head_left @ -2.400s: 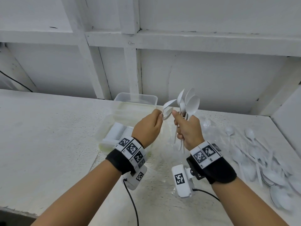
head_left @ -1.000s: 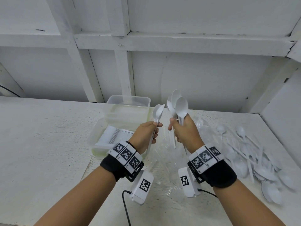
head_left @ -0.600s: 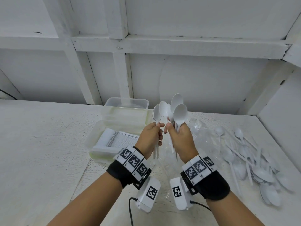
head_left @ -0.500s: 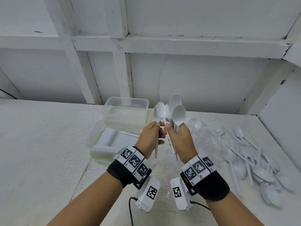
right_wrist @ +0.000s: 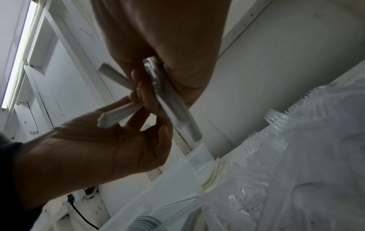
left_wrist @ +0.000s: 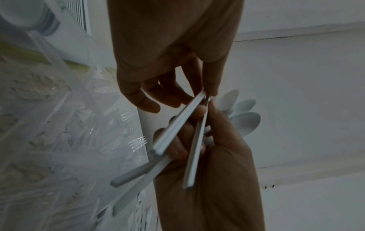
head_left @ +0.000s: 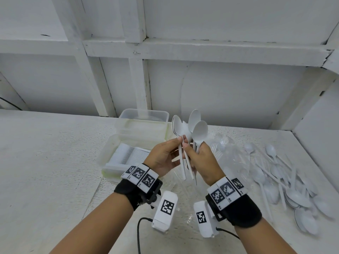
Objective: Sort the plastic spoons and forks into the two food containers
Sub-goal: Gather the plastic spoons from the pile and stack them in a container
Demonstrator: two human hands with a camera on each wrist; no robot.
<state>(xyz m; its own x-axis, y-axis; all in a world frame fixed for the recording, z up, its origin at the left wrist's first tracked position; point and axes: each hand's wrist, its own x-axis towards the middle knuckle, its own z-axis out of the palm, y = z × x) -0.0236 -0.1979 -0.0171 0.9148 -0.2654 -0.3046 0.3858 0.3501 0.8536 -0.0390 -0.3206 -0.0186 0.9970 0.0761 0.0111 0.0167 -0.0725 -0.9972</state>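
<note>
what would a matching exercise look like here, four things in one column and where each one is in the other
Things:
1. bunch of white spoons
2. loose spoons
3. far container
4. clear forks

Places:
A. spread on the table to the right of the hands
B. in a clear heap just behind the right hand
C. against the back wall, beyond the near container
D. upright, gripped in the right hand, with the left hand pinching some of them

Pairs: 1-D, 2-A, 3-C, 4-B
</note>
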